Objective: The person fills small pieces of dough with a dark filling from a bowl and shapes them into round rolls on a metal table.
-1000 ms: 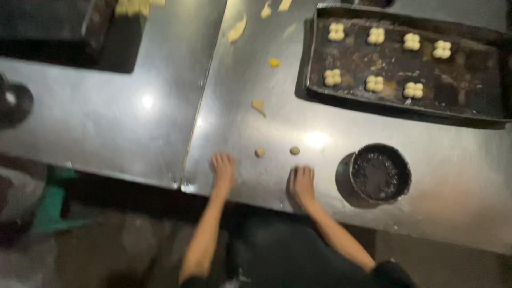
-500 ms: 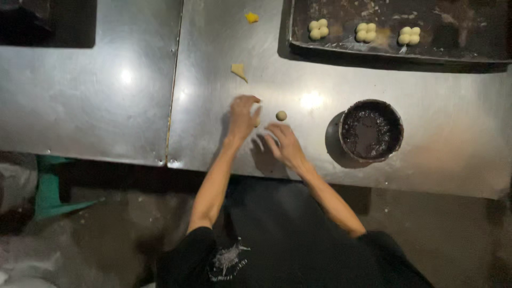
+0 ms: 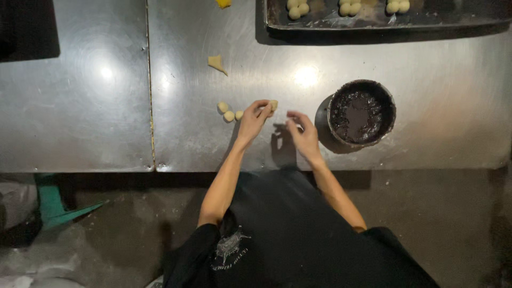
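- The left hand [image 3: 254,118] pinches a small pale dough piece [image 3: 272,105] between fingertips and thumb, just above the steel table [image 3: 405,133]; the grip looks light, and it should stay so, or the piece flattens.
- Three small dough balls [image 3: 230,113] lie touching in a short row just to the left of that hand; a fresh piece set down belongs close beside them, not on top.
- The right hand [image 3: 302,134] is loosely curled with nothing visible in it, hovering near the left hand and beside the round dark tin [image 3: 362,113] of dark filling; it is well placed to steady or roll the piece.
- A torn dough scrap [image 3: 216,63] lies farther up the table, well apart from the hands.
- The baking tray [image 3: 373,21] at the top edge holds clusters of dough balls [image 3: 296,9]; new clusters are best matched to those in size, judging by eye.
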